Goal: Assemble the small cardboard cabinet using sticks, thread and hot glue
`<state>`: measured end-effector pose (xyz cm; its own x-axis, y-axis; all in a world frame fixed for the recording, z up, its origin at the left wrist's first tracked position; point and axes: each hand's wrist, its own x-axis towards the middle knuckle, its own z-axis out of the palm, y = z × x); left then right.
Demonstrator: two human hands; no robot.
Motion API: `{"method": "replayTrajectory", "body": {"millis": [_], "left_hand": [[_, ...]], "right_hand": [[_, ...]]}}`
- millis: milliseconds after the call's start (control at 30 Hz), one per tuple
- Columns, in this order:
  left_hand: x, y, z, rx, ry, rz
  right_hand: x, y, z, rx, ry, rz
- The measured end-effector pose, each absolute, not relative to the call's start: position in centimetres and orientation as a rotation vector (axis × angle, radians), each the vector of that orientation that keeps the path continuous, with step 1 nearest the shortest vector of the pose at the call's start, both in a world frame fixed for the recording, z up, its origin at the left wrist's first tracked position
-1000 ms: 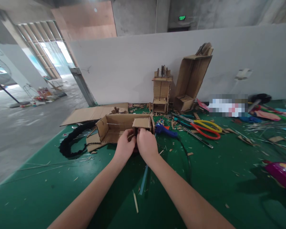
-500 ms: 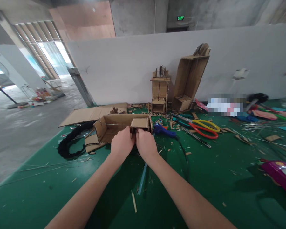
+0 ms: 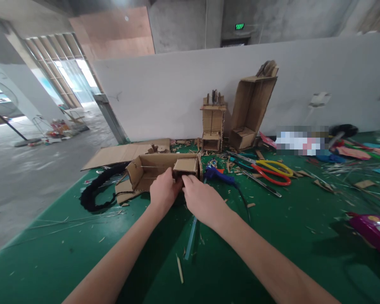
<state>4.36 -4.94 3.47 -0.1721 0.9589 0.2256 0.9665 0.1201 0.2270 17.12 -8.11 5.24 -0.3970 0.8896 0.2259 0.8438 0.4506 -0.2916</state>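
On a green tabletop (image 3: 47,261) strewn with cardboard scraps, a curl of black fuzzy cord (image 3: 90,196) lies at far left, below a flat cardboard sheet (image 3: 114,154). Just right of the cord, an open cardboard box (image 3: 158,158) lies with its hollow facing up and toward the wearer.

A person's left hand (image 3: 162,189) reaches over the near side of that box, fingers bent toward a small cardboard compartment (image 3: 185,165) at the box's right end. The right hand (image 3: 202,196) comes in from the other side, fingertips gathered at the compartment's near face. Neither hand appears released, but the fingertips are hidden, and whether they pinch a loose part or simply press the cardboard cannot be told.

The step in hand looks like fitting or adjusting something at the compartment's front; the next move would seem to call for one hand bracing the box while the other works with light, even pressure, since thin cardboard could buckle.

In front of the hands lie a translucent blue strip (image 3: 191,240) and a pale pointed stick (image 3: 180,269). Behind stands a cardboard tower (image 3: 213,122) topped by a wheel. A blue glue gun (image 3: 220,175) rests just beyond the box's right end; farther right, a taller cardboard frame (image 3: 251,101) stands behind scissors (image 3: 270,169) with yellow and red handles.
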Motion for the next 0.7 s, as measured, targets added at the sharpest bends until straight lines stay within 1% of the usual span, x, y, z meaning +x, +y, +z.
{"method": "replayTrajectory", "body": {"millis": [100, 167, 233, 300, 400, 600, 700], "left_hand": [[4.4, -4.7, 3.2, -1.967, -2.336, -0.513], [4.4, -4.6, 3.0, -1.952, -2.328, -0.521], [4.5, -4.5, 2.8, -1.947, -2.322, -0.52], [4.5, -4.5, 2.7, -1.94, -2.327, -0.511], [4.6, -4.6, 2.7, -1.938, -2.328, -0.496], [4.5, -4.7, 2.6, -1.944, -2.281, -0.467], [4.4, -4.6, 2.4, -1.918, -2.255, -0.461]], "right_hand": [[19.7, -9.7, 5.7, -1.517, -2.561, -0.024], [21.5, -10.3, 5.5, -1.644, -2.677, -0.043], [23.0, -10.4, 5.0, -1.669, -2.781, 0.003], [23.9, -10.2, 4.3, -1.586, -2.798, 0.05], [24.4, -9.8, 3.7, -1.482, -2.813, 0.035], [24.5, -9.5, 3.8, -1.408, -2.916, -0.204], [24.7, -9.4, 3.7, -1.297, -2.949, -0.329]]}}
